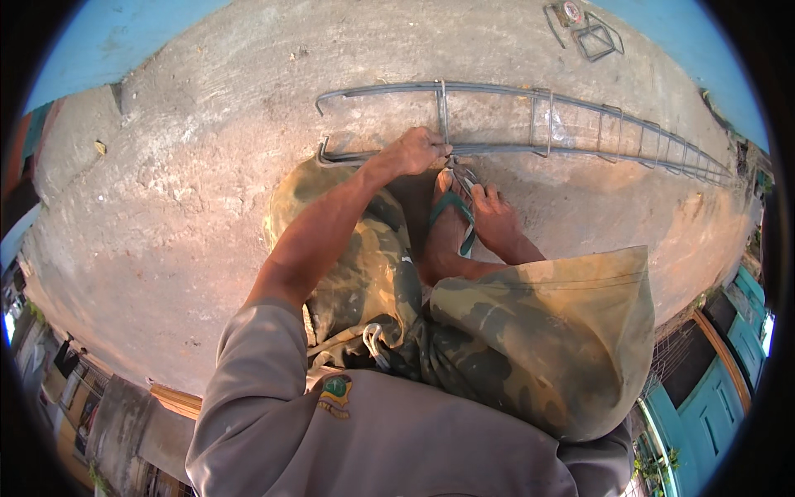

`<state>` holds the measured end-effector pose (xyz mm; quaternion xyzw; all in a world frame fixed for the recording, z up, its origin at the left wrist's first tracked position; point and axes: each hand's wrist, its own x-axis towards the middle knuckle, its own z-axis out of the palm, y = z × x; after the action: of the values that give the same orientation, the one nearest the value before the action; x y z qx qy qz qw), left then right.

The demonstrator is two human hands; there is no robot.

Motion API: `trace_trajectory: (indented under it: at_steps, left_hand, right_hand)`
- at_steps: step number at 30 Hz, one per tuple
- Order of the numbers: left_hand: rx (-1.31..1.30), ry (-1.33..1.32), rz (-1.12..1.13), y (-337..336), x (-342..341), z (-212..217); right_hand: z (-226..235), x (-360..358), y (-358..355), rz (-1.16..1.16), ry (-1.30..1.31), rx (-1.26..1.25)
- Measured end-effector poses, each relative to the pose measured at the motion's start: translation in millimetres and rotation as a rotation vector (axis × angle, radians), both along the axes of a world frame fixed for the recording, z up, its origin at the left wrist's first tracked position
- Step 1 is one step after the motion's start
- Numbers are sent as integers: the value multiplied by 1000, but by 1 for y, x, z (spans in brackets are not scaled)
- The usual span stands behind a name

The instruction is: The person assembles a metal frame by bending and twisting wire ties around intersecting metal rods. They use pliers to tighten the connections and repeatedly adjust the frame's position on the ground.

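A long cage of steel reinforcing bars (497, 150) lies across the ground ahead of me, with square stirrups along it. My left hand (418, 151) is closed over the near bar, its fingertips at the corner where a stirrup (443, 116) meets that bar. Whether a tie wire is also between those fingers is too small to tell. In my right hand (495, 217) is a pair of pincers (465, 176), jaws pointing up to that same joint. Most of the grips are hidden by the hand. My sandalled foot (448, 217) is just beneath the tool.
Loose bent stirrups (598, 41) and a small round roll (571, 12) lie at the far right. Blue surfaces (124, 45) border the concrete ground (182, 248) at the back. Turquoise panels (712, 406) stand at the lower right. My camouflage-clad knees flank the work.
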<state>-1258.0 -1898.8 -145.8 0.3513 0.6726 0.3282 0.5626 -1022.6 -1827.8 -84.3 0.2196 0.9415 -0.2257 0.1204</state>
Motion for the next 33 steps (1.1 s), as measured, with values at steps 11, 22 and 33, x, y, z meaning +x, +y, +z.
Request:
trace_trajectory:
  at_steps: [11,22,33]
  left_hand:
    - [25,259,-17,-4,0,17]
    - [-230,-1167,899,-40,83,22]
    - [-34,-1404,820,0,110,12]
  right_hand:
    - [3,-10,9,-200,-109,-552]
    - [-2,-7,19,-314,-214,-923]
    - [5,-6,17,-917,-49,-1909]
